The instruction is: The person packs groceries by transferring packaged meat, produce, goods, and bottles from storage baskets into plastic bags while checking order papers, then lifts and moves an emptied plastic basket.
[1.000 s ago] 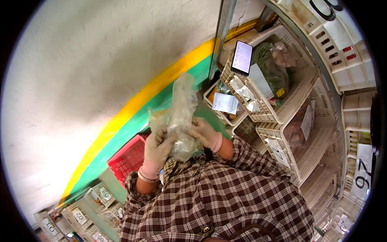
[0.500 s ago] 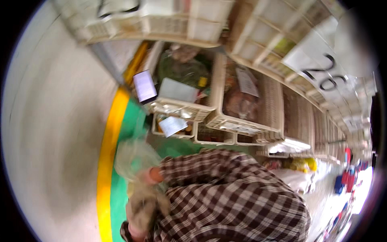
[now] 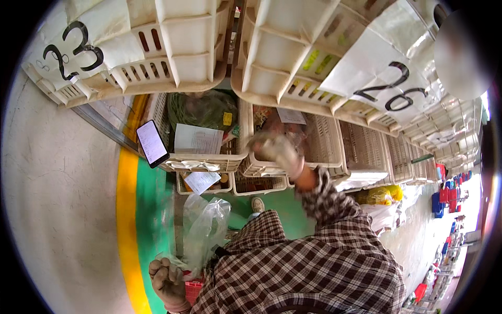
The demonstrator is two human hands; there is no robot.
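Plastic bag [image 3: 201,222] extends rightward from curled fingers [image 3: 161,271] of the left hand [image 3: 170,285].

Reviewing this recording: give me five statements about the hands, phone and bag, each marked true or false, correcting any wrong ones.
1. Both the left hand and the right hand wear gloves. True.
2. The phone has a lit screen. True.
3. The right hand is touching the phone. False: it is apart from it, by a crate.
4. A clear bag shows lower in the picture than the phone. True.
5. That bag is nearer the right hand. False: it is nearer the left.
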